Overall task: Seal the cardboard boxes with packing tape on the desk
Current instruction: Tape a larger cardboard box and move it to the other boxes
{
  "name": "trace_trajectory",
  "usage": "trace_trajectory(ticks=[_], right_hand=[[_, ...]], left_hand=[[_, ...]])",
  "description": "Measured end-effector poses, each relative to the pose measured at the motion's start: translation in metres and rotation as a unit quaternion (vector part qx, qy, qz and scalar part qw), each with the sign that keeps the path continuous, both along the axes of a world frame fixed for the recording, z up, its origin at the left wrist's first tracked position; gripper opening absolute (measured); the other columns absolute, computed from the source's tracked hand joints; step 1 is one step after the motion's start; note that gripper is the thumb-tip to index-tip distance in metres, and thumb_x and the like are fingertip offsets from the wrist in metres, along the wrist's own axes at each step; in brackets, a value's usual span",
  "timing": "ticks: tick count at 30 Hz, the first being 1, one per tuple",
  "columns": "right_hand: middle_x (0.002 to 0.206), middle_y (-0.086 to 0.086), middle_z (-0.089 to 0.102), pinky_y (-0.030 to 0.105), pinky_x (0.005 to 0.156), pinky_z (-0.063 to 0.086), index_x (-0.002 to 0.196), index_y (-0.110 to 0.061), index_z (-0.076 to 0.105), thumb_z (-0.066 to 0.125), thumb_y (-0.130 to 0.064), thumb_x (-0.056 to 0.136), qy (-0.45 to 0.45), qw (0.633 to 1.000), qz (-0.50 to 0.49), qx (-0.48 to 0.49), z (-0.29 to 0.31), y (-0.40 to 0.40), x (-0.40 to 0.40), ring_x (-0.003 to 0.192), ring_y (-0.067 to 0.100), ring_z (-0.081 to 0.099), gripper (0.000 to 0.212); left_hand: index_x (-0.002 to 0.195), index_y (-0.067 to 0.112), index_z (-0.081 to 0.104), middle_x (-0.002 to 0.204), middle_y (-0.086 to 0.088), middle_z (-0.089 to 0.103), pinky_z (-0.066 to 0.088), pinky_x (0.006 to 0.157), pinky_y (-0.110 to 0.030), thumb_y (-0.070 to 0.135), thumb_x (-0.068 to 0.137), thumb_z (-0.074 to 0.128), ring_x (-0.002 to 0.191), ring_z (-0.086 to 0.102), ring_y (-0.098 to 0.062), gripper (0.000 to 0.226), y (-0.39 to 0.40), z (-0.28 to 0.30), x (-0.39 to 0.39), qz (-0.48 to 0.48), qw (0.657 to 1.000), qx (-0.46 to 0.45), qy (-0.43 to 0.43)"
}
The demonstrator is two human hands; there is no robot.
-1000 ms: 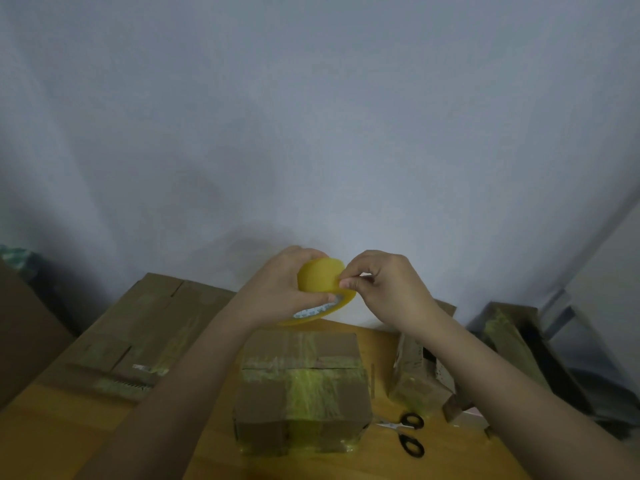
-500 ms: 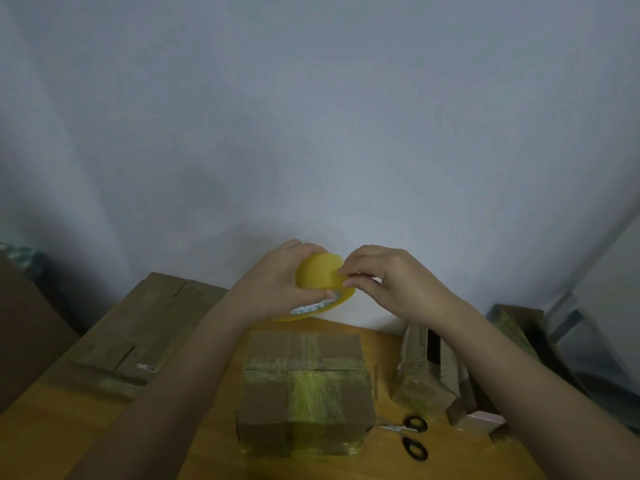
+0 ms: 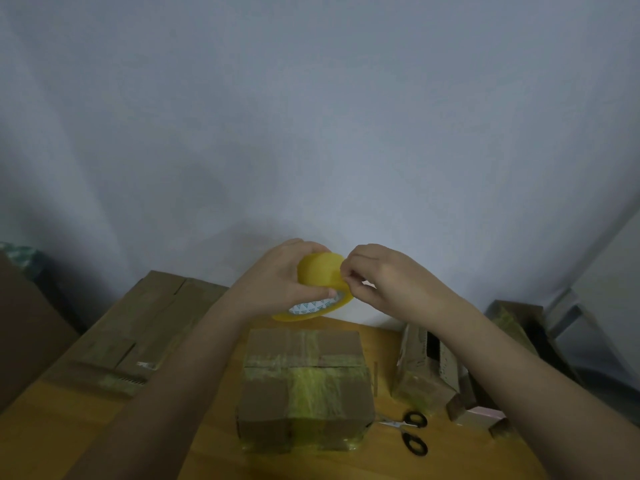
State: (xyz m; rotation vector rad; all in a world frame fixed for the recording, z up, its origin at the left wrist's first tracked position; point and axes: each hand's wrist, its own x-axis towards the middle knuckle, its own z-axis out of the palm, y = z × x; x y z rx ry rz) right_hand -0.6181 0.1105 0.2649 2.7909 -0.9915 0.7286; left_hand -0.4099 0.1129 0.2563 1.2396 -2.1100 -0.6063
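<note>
Head view, landmark: the taped cardboard box in the middle of the bench.
Tape roll: a yellow packing tape roll held in the air above the far edge of that box, before the wall.
Left hand: the left hand wraps the roll, fingers over its top and thumb under its near face.
Right hand: the right hand has its fingertips curled and pinched at the roll's right rim; whether a loose tape end is already caught there is too small to tell.
Step in hand: judged to be finding and lifting the tape's free end.
Next move calls for: a firm nail-edge pinch, then a steady pull away from the roll while the left hand holds it fast.
Other boxes: a flattened carton to the left of the box, an open small box to its right.
Scissors: black-handled scissors by its near right corner.
</note>
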Motion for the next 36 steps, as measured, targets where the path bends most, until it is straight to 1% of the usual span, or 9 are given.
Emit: trace_trajectory(ticks=[4, 9, 15, 18, 22, 26, 30, 33, 36], right_hand=[[0.069, 0.003, 0.051, 0.021, 0.058, 0.031, 0.072, -0.007, 0.057, 0.041, -0.017, 0.084, 0.009, 1.000, 0.002, -0.021, -0.006, -0.003, 0.002, 0.063, 0.014, 0.039, 0.022], [0.071, 0.003, 0.050, 0.022, 0.061, 0.032, 0.073, -0.007, 0.053, 0.040, -0.017, 0.079, 0.029, 0.998, 0.039, 0.028, -0.007, -0.002, 0.001, 0.066, 0.013, 0.039, 0.017], [0.076, -0.007, 0.044, 0.020, 0.064, 0.034, 0.077, -0.010, 0.051, 0.057, -0.006, 0.077, 0.019, 0.996, 0.041, 0.079, -0.006, -0.005, -0.003, 0.071, 0.006, 0.033, 0.007], [0.083, -0.007, 0.050, 0.019, 0.069, 0.040, 0.084, -0.014, 0.054, 0.056, -0.013, 0.083, -0.030, 0.992, 0.020, 0.117, -0.007, -0.003, -0.006, 0.077, 0.008, 0.044, 0.002], [0.097, 0.000, 0.063, 0.015, 0.078, 0.048, 0.098, -0.010, 0.069, 0.059, -0.013, 0.090, -0.094, 0.984, 0.000, 0.154, -0.008, 0.001, -0.006, 0.089, 0.009, 0.057, 0.012], [0.095, 0.000, 0.067, 0.032, 0.080, 0.053, 0.095, -0.010, 0.074, 0.066, -0.012, 0.091, -0.097, 0.982, -0.023, 0.161, -0.007, 0.000, -0.004, 0.086, 0.011, 0.062, 0.009], [0.091, 0.001, 0.064, 0.032, 0.076, 0.049, 0.092, -0.009, 0.071, 0.062, -0.012, 0.094, -0.056, 0.989, -0.044, 0.133, -0.007, 0.001, -0.001, 0.082, 0.015, 0.059, 0.009], [0.084, 0.000, 0.054, 0.021, 0.070, 0.034, 0.087, -0.005, 0.062, 0.056, -0.008, 0.095, -0.022, 0.995, -0.039, 0.095, -0.009, 0.002, 0.003, 0.077, 0.015, 0.047, 0.011], [0.079, 0.005, 0.050, 0.024, 0.067, 0.030, 0.082, -0.002, 0.057, 0.055, -0.005, 0.090, 0.029, 0.999, -0.034, 0.027, -0.017, 0.002, 0.009, 0.073, 0.016, 0.040, 0.008]], left_hand=[[0.124, 0.027, 0.058, 0.113, 0.007, 0.059, 0.046, 0.088, -0.027, 0.043, 0.073, 0.081, 0.103, 0.053, -0.006, 0.058, -0.003, -0.003, -0.003, -0.004, 1.000, -0.012, -0.015], [0.120, 0.025, 0.062, 0.103, 0.009, 0.060, 0.038, 0.075, -0.011, 0.043, 0.071, 0.082, 0.096, 0.052, 0.002, 0.056, -0.005, -0.008, -0.003, -0.026, 0.999, -0.016, -0.025], [0.120, 0.028, 0.061, 0.107, 0.013, 0.060, 0.043, 0.081, -0.018, 0.039, 0.073, 0.081, 0.100, 0.054, 0.000, 0.053, -0.006, -0.008, -0.001, -0.032, 0.999, 0.015, -0.012], [0.121, 0.030, 0.060, 0.109, 0.015, 0.059, 0.046, 0.082, -0.022, 0.043, 0.073, 0.081, 0.101, 0.055, 0.000, 0.054, -0.006, -0.010, -0.001, -0.023, 0.999, 0.024, 0.002], [0.123, 0.031, 0.059, 0.111, 0.014, 0.057, 0.048, 0.084, -0.025, 0.043, 0.073, 0.080, 0.103, 0.055, -0.003, 0.056, -0.007, -0.010, -0.002, -0.015, 1.000, 0.025, -0.003], [0.126, 0.029, 0.057, 0.114, 0.012, 0.057, 0.047, 0.085, -0.025, 0.046, 0.073, 0.079, 0.104, 0.053, -0.005, 0.060, -0.008, -0.011, -0.004, -0.006, 1.000, 0.020, -0.015], [0.128, 0.027, 0.057, 0.114, 0.010, 0.057, 0.048, 0.086, -0.028, 0.046, 0.072, 0.080, 0.104, 0.054, -0.007, 0.063, -0.009, -0.012, -0.003, 0.002, 1.000, 0.020, -0.019], [0.126, 0.027, 0.059, 0.112, 0.010, 0.057, 0.048, 0.085, -0.026, 0.044, 0.072, 0.080, 0.102, 0.054, -0.007, 0.060, -0.010, -0.012, -0.003, 0.004, 1.000, 0.018, -0.018], [0.124, 0.025, 0.060, 0.109, 0.008, 0.058, 0.045, 0.082, -0.023, 0.042, 0.072, 0.081, 0.099, 0.053, -0.006, 0.058, -0.010, -0.012, -0.003, 0.001, 1.000, 0.016, -0.025]])
